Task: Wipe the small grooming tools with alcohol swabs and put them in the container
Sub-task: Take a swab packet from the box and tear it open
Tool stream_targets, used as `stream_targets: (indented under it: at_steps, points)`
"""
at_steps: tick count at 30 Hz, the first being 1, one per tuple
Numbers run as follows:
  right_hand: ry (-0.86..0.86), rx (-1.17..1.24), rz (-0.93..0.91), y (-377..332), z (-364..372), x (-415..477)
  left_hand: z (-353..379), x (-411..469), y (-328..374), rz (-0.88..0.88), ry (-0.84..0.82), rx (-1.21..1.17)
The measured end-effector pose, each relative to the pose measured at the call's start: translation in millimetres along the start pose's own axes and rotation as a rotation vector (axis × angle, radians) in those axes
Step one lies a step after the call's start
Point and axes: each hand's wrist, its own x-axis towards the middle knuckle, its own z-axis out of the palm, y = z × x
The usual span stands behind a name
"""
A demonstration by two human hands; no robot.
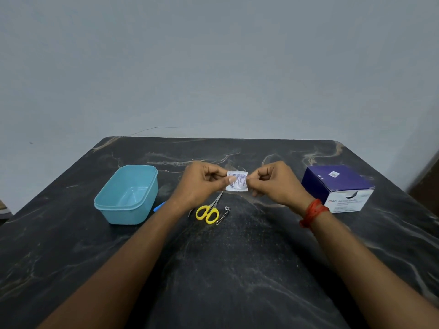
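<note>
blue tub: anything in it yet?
Empty: the tub shows a bare bottom; scissors and nail clipper lie on the table.

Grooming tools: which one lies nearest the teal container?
The blue-handled tool beside the teal container, mostly hidden by the left forearm; the yellow-handled scissors and nail clipper lie farther right.

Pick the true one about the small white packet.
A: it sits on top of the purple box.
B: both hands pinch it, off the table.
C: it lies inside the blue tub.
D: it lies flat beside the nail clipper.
B: the left hand and the right hand each pinch one side of the packet, holding it up off the table, and the tub has nothing in it.
</note>
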Motion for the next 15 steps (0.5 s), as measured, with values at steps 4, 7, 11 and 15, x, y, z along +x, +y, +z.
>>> stream_targets:
  at_steps: [4,7,11,15]
  points:
    - [0.05,0.047,-0.011,2,-8,-1,-1,2,-1,-0.054,-0.013,-0.074]
    - [0.08,0.133,0.016,6,-15,-2,-3,2,-2,-0.074,-0.008,-0.112]
    - [0.011,0.161,0.005,5,-12,-5,0,1,1,-0.077,0.021,-0.132]
    - [-0.029,0.103,-0.029,3,-3,-6,1,1,-1,-0.055,0.003,-0.054]
